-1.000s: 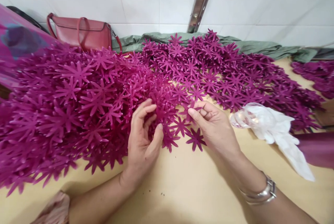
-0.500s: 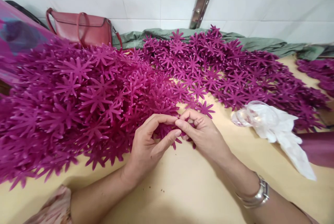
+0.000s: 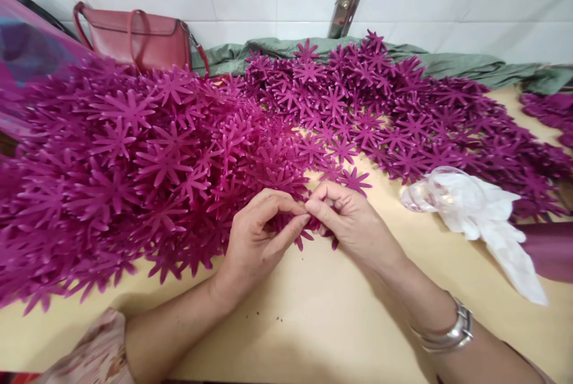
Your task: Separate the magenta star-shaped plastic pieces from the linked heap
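Note:
A big heap of magenta star-shaped flower cut-outs point(image 3: 134, 163) covers the left and back of the tan table point(image 3: 313, 312). My left hand point(image 3: 255, 240) and my right hand point(image 3: 349, 223) meet at the heap's near edge. Their fingertips pinch together on a few magenta flower pieces point(image 3: 304, 234), whose petals poke out below the fingers. A single loose flower point(image 3: 354, 180) lies just beyond my right hand. A silver bracelet point(image 3: 443, 333) sits on my right wrist.
A crumpled clear plastic bag point(image 3: 470, 208) lies to the right. A red handbag point(image 3: 134, 40) and green cloth point(image 3: 447, 64) sit against the white tiled wall. More magenta pieces point(image 3: 548, 108) lie at the far right, and a dark magenta sheet point(image 3: 550, 249) at the right edge.
My hands, apart a second ago, came together over the loose flowers at the heap's edge and now pinch them between both sets of fingertips.

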